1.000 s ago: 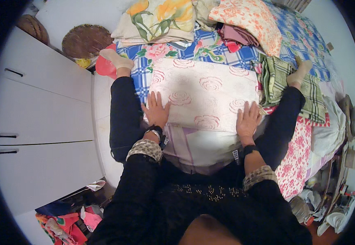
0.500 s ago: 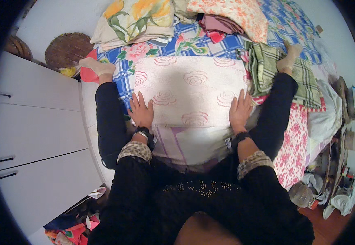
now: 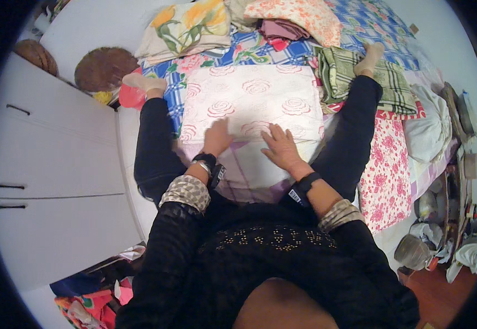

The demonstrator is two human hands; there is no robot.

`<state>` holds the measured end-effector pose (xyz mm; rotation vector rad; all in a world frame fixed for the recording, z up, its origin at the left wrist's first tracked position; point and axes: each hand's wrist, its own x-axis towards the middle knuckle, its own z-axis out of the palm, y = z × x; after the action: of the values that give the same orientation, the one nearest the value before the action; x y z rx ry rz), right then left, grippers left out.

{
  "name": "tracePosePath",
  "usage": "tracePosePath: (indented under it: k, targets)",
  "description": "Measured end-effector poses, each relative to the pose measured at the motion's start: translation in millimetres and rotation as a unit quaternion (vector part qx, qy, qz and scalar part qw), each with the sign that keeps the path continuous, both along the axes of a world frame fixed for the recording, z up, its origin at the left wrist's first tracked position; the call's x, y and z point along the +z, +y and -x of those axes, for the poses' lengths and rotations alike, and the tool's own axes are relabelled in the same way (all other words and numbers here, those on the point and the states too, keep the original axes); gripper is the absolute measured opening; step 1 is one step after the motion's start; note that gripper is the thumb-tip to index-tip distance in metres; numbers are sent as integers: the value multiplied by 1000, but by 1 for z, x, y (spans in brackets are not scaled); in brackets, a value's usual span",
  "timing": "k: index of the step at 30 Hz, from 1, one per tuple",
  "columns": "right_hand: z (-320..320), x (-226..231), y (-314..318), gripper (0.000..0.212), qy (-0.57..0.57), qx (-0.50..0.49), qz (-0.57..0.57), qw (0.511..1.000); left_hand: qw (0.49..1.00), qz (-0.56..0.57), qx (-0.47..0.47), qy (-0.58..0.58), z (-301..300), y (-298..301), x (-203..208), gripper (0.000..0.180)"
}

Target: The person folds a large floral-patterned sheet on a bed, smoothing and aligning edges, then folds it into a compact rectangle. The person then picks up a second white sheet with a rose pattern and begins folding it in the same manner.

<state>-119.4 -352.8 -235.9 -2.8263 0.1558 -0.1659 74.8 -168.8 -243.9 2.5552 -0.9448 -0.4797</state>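
A flat folded white cloth with pink roses [image 3: 255,88], a towel or thin blanket, lies between my outstretched legs. My left hand [image 3: 218,137] is over its near edge, left of the middle; motion smears its fingers. My right hand [image 3: 283,148] is at the same near edge, right of the middle, with fingers spread and nothing in them. Whether the fingertips press on the cloth or hover just above it is hard to tell. Nearer to me a white and purple checked sheet [image 3: 249,164] shows under my wrists.
Beyond the cloth are a folded yellow-flowered cloth [image 3: 183,27] and an orange-patterned pillow [image 3: 298,19]. A folded green plaid cloth [image 3: 340,77] lies by my right foot. White cabinets [image 3: 57,159] stand at left. At right are a white bag [image 3: 427,126] and a plastic jar [image 3: 412,251].
Both hands have moved inward and toward me, from the cloth's sides to its near edge. The view has shifted slightly.
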Motion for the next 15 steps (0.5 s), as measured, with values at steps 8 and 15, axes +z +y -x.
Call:
tracePosePath:
  k: [8,15]
  targets:
    - [4,0,-55,66,55,-117,147,981,985,-42,-56,-159,11,12,-5,71]
    - [-3,2,-89,86,88,-119,153,977,975,-102,-71,-186,-25,37,-1,70]
